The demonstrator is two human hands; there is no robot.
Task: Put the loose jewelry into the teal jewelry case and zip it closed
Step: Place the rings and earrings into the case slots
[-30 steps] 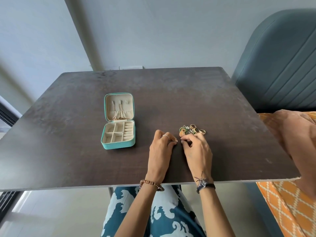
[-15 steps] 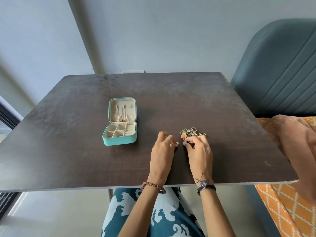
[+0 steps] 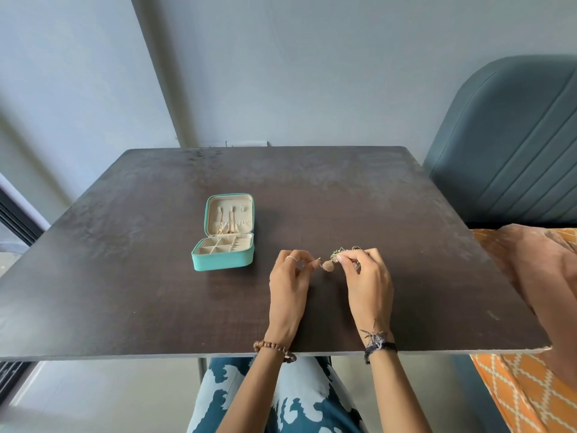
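Note:
The teal jewelry case (image 3: pixel 224 260) lies open on the dark table (image 3: pixel 125 276), its cream lid upright with gold chains hanging inside and its tray divided into compartments. To its right, my left hand (image 3: pixel 288 285) pinches a small gold piece (image 3: pixel 318 260) between thumb and finger. My right hand (image 3: pixel 368 276) pinches a hanging earring with a round orange-brown drop (image 3: pixel 327 265) and a green top. The rest of the loose jewelry pile (image 3: pixel 356 249) is mostly hidden behind my right fingers.
A blue-grey padded chair (image 3: pixel 512 145) stands at the right rear. Brown and orange patterned cloth (image 3: pixel 537 307) overlaps the table's right corner. A grey wall rises behind the table. My patterned lap shows below the near edge.
Both hands have lifted off the table and drawn slightly apart, pulling an earring out of the pile. The view has tilted so the table sits lower in the frame.

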